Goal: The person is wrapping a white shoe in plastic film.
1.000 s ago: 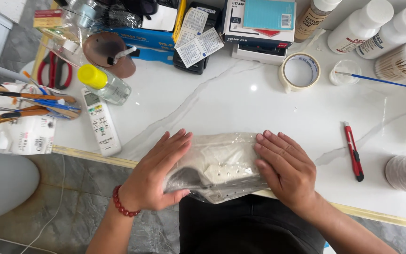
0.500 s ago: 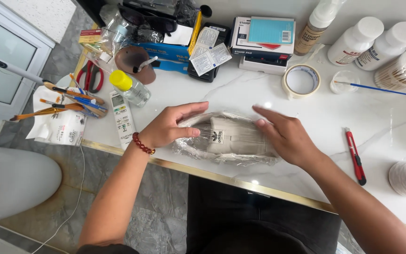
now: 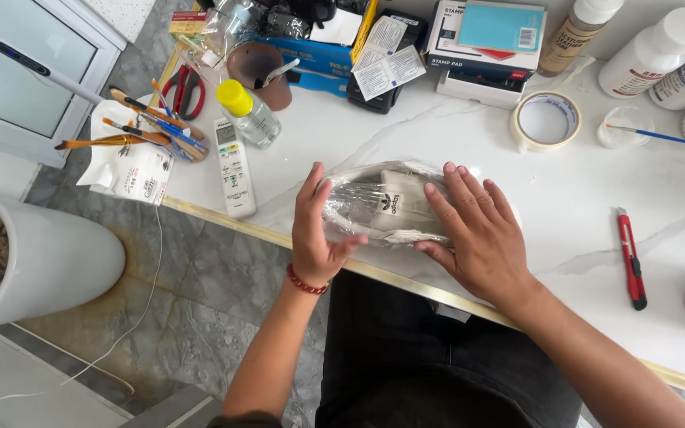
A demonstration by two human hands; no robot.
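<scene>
White marble table [image 3: 438, 127] near its front edge: wrapped shoe [image 3: 386, 208], now lying fully on the tabletop rather than overhanging the edge as before, is being pressed between left hand [image 3: 315, 234] and right hand [image 3: 477, 230], fingers spread flat on the plastic, remote [image 3: 233, 166] and tape roll [image 3: 545, 120] lying untouched nearby.

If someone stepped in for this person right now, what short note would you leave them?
Left hand: flat against the left end of the plastic-wrapped shoe, fingers spread.
Right hand: palm down on its right end.
Shoe: on the white marble table, near the front edge, fully wrapped in clear film.
Nearby: tape roll behind, red utility knife to the right, remote control to the left.
Done: wrap is on. Left: I cannot tell whether it is sealed; tape and knife lie untouched.
</scene>
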